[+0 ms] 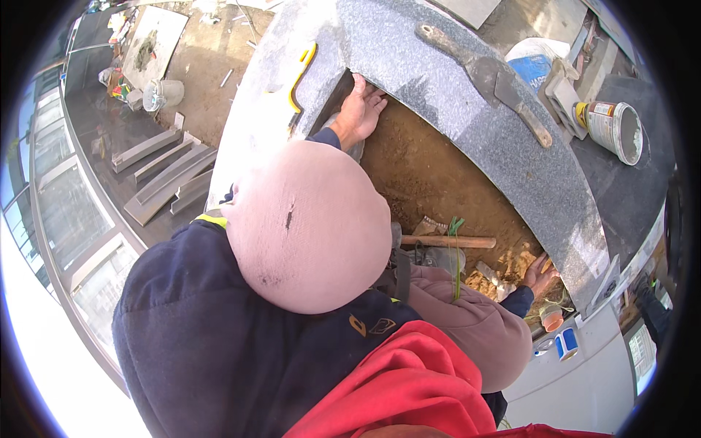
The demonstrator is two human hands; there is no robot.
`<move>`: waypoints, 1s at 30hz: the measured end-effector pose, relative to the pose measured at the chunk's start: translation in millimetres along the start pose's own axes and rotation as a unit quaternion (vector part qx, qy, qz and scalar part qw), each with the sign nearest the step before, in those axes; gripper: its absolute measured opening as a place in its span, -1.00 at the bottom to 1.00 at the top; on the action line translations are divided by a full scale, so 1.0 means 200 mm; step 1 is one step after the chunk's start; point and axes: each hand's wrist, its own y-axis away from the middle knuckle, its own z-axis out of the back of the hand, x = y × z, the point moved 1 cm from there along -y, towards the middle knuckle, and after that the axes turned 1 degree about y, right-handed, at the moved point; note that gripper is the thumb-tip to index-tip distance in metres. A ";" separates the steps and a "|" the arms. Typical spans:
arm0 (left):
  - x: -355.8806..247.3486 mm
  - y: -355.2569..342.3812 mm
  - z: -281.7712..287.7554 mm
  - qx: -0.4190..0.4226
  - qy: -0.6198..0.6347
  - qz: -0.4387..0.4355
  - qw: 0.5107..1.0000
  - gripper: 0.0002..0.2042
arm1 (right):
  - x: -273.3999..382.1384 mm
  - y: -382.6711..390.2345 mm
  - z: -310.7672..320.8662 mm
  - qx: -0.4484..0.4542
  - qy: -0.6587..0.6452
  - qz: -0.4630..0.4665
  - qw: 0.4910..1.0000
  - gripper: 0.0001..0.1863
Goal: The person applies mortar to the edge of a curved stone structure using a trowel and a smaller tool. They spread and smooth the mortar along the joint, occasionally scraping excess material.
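A grey speckled stone slab point(467, 87) curves over brown soil point(416, 157). My left hand point(358, 113) is at the slab's inner corner, thumb up against the edge and fingers curled at its underside. Farther right and nearer me, my right hand point(539, 276) grips the slab's lower edge, its fingertips partly hidden there. Between my arms rises my knee in faded pink trousers point(310, 230). A wooden stick point(456, 241) and green string point(457, 255) lie over the hollow beneath the slab.
Two trowels point(478, 77) lie on the slab; a yellow hooked tool point(301, 77) lies left of it. A paste-smeared tin point(606, 128) and blue sack point(531, 67) stand right. Metal profiles point(171, 179) and a white bucket point(162, 95) are left, a blue-and-white roll point(566, 343) near right.
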 end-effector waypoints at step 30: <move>-0.03 -0.15 0.17 -0.024 0.031 0.041 0.998 0.08 | -0.03 0.19 -0.17 -0.033 -0.015 -0.003 0.999 -0.28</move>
